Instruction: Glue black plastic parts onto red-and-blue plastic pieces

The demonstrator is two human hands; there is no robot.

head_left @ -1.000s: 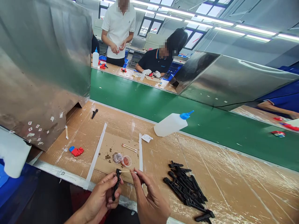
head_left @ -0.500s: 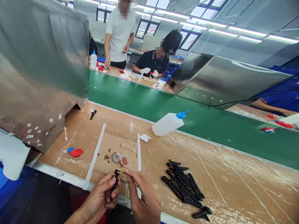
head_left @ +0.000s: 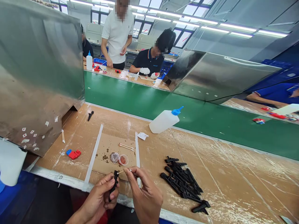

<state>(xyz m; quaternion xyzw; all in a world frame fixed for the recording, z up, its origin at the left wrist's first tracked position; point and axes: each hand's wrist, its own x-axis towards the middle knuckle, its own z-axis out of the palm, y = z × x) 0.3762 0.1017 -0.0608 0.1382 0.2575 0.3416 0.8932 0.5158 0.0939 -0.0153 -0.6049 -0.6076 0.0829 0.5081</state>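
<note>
Near the front edge of the table, my left hand (head_left: 102, 194) is wrapped round a black plastic part (head_left: 113, 187), held upright and slightly tilted. My right hand (head_left: 145, 193) pinches a cotton swab (head_left: 122, 171), its tip at the top of the black part. Just beyond lies a brown cardboard sheet (head_left: 104, 166) with dark spots. On it are a small clear cup (head_left: 114, 157), another cup with reddish contents (head_left: 123, 160) and a pair of swabs (head_left: 126, 147). To the right is a pile of black parts (head_left: 181, 180).
A white bottle with a blue nozzle (head_left: 164, 121) leans beyond the cardboard, near crumpled tissue (head_left: 142, 136). Red-blue piece (head_left: 73, 154), single black part (head_left: 90, 116) and metal panel (head_left: 42, 77) are at left. Beyond the green belt (head_left: 140, 98) are several people.
The view has shifted slightly. My right hand has turned a little and more of the swab's far end shows. My left hand keeps its hold on the black part.
</note>
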